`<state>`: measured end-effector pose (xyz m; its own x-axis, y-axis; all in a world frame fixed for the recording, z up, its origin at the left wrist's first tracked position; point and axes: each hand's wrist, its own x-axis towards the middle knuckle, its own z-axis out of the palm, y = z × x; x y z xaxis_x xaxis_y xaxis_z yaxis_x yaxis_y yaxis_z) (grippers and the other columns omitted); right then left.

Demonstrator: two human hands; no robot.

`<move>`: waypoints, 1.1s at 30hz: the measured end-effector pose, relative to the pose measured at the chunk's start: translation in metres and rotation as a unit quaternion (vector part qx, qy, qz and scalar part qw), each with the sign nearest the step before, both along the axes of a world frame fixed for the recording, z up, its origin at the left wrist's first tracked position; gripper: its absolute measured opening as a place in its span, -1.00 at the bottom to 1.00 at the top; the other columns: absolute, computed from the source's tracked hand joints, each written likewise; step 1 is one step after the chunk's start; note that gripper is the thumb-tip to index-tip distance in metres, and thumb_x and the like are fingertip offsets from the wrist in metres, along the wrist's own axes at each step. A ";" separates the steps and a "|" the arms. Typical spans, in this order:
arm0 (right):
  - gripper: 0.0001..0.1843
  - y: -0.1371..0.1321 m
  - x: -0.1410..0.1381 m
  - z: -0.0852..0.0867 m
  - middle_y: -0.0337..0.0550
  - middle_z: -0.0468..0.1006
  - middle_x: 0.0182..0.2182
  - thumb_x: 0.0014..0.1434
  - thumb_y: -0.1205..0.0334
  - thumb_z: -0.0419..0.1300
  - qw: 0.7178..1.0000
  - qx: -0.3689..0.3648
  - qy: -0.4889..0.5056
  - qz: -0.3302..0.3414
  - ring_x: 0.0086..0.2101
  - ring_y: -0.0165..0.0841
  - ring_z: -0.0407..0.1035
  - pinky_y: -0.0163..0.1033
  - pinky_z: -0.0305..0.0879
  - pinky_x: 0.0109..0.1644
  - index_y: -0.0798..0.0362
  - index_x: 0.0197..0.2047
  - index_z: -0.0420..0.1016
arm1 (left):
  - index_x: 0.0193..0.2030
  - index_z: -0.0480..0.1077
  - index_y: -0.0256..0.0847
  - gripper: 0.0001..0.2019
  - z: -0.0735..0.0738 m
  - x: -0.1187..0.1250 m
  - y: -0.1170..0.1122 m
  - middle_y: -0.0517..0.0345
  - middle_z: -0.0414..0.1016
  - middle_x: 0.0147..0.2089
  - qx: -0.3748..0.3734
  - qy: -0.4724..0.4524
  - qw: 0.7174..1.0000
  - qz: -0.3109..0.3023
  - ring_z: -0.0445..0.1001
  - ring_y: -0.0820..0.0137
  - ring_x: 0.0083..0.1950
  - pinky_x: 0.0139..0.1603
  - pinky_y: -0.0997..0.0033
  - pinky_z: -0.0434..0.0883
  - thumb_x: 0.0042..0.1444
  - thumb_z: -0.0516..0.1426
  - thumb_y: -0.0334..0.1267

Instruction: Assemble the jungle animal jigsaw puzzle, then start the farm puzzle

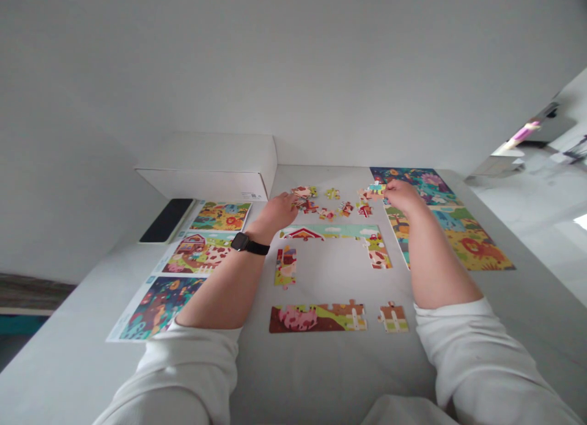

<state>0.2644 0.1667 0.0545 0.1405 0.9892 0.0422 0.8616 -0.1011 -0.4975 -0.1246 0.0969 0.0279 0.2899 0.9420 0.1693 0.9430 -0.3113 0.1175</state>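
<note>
At the left end of the loose puzzle pieces, my left hand has its fingers bent together on a puzzle piece, which is partly hidden. My right hand pinches another puzzle piece, with blue and yellow on it, over the right end of the loose pieces. Nearer to me lies a partly joined frame: a top strip with a red roof, a right side part, a left side part and a bottom strip with a pig. A single fence piece lies apart, right of the bottom strip.
On the left lie a sheet of three reference pictures and a dark phone. A white box stands behind them against the wall. Two finished-looking pictures, a sea scene and a lion scene, lie at the right.
</note>
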 end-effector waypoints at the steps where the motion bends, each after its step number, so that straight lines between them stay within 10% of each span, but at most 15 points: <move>1: -0.88 0.000 -0.001 -0.002 -0.16 0.62 -0.43 0.15 0.24 0.24 1.000 -0.016 0.008 0.003 -0.37 -0.26 0.48 -0.24 0.31 -0.24 0.02 -0.29 0.62 | 0.29 0.47 -0.15 -0.57 0.000 0.000 0.000 -0.07 0.55 0.30 -0.001 -0.005 1.000 -0.002 0.46 0.15 0.39 0.44 0.17 0.36 0.35 0.03 -0.36; 9: -0.85 -0.007 -0.016 -0.007 -0.12 0.60 -0.49 0.21 0.20 0.27 0.983 -0.168 -0.040 0.056 -0.45 -0.29 0.48 -0.26 0.35 -0.29 0.02 -0.29 0.67 | 0.40 0.36 -0.10 -0.52 -0.001 0.003 -0.003 -0.01 0.48 0.37 0.015 -0.052 0.998 -0.030 0.38 0.20 0.45 0.48 0.22 0.31 0.35 0.10 -0.25; 16: -0.70 -0.015 -0.022 0.010 -0.03 0.70 -0.33 0.31 0.11 0.22 0.983 -0.128 -0.115 0.061 -0.31 -0.22 0.58 -0.28 0.34 -0.24 0.06 -0.08 0.73 | 0.41 0.30 -0.30 -0.43 0.009 -0.005 0.012 -0.20 0.52 0.27 0.025 -0.104 0.992 0.065 0.48 0.06 0.32 0.33 0.14 0.41 0.31 0.19 -0.20; 33: -0.70 -0.019 -0.032 0.021 0.03 0.76 -0.09 0.32 0.06 0.23 0.989 -0.075 -0.096 0.080 -0.10 -0.12 0.61 -0.23 0.39 -0.11 -0.02 -0.07 0.76 | 0.20 0.57 -0.21 -0.63 0.022 0.021 0.079 -0.06 0.68 0.11 -0.099 -0.048 0.994 0.012 0.61 0.20 0.11 0.13 0.37 0.45 0.32 0.13 -0.26</move>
<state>0.2325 0.1478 0.0758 -0.0145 0.9953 -0.0962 0.9497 -0.0164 -0.3129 -0.1035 0.1757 0.0502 0.2586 0.9660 0.0049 0.9315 -0.2508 0.2635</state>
